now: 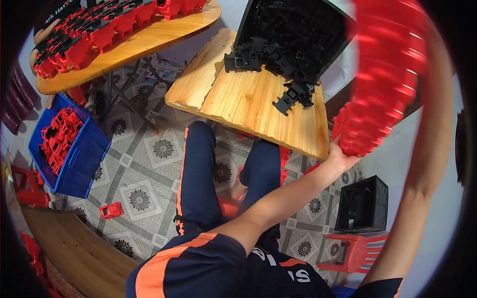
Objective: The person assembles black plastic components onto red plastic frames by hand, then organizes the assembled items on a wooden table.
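A long, curved stack of red plastic parts (380, 84), nested into one another and blurred by motion, rises at the right. My left hand (344, 157) is closed round its lower end, beside the table's right corner. Along the far right my right arm (428, 144) reaches up next to the stack; its hand and fingers are hidden at the top. On the wooden table (258, 107) before me, black plastic parts (293, 97) spill out of a tipped black bin (330, 25). More red parts show just behind the held stack.
Another wooden table (149, 42) at the far left carries rows of red-and-black assemblies, with a person's hand (45, 32) beside them. A blue crate (82, 164) of red parts, a loose red part (111, 210), a black crate (362, 203) and a red chair (353, 252) stand around me.
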The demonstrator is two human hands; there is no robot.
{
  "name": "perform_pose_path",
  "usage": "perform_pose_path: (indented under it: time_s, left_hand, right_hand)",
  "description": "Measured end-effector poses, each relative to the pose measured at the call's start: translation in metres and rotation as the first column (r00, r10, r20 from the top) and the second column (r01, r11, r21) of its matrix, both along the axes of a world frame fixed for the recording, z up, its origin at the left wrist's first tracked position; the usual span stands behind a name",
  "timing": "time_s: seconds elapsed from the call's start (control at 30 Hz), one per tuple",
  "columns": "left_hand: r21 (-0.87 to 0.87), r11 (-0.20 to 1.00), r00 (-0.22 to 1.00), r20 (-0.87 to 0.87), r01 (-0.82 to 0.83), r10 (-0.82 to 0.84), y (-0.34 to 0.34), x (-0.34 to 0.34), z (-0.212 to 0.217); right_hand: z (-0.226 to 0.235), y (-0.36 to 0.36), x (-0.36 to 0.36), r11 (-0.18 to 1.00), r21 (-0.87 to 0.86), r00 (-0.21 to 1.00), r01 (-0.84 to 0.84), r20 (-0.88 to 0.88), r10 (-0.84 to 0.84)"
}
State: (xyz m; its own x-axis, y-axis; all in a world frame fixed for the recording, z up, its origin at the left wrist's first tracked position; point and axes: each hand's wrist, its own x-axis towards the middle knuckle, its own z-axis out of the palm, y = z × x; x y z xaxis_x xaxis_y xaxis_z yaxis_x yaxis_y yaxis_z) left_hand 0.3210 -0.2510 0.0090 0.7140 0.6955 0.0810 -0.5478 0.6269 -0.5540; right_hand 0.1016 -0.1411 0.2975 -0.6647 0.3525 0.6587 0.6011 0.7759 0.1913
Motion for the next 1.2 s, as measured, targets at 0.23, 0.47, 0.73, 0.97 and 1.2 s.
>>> perform_pose_path:
  time_s: [0.23, 0.47, 0.73, 0.97, 1.2]
  left_hand:
    - [0.074, 0.979, 0.935, 0.317, -0.192, 0.159, 0.044, -0.024, -0.074]
    - [-0.094, 0.994, 0.954, 0.292, -0.046, 0.071, 0.061, -0.069, -0.075]
    - [0.139, 0.925, 0.908, 0.291, -0.353, 0.302, 0.099, -0.046, -0.140]
    - [-0.329, 0.895, 0.856, 0.507, 0.300, -0.101, 0.093, -0.079, -0.151]
    - [0.096, 0.987, 0.901, -0.404, -0.129, 0.158, 0.058, -0.100, -0.125]
  right_hand:
    - [-0.164, 0.050, -0.127, 0.754, -0.655, 0.951, 0.041, -0.206, -0.230]
    - [-0.305, 0.105, -0.175, 0.735, -0.664, 0.966, 0.139, -0.074, -0.249]
    - [-0.346, 0.159, -0.196, 0.734, -0.678, 0.982, 0.050, -0.103, -0.161]
    - [-0.342, 0.139, -0.133, 0.835, -0.530, 0.947, -0.150, -0.320, -0.033]
    - [-0.298, 0.061, 0.134, 0.936, -0.190, 0.934, 0.298, -0.145, -0.327]
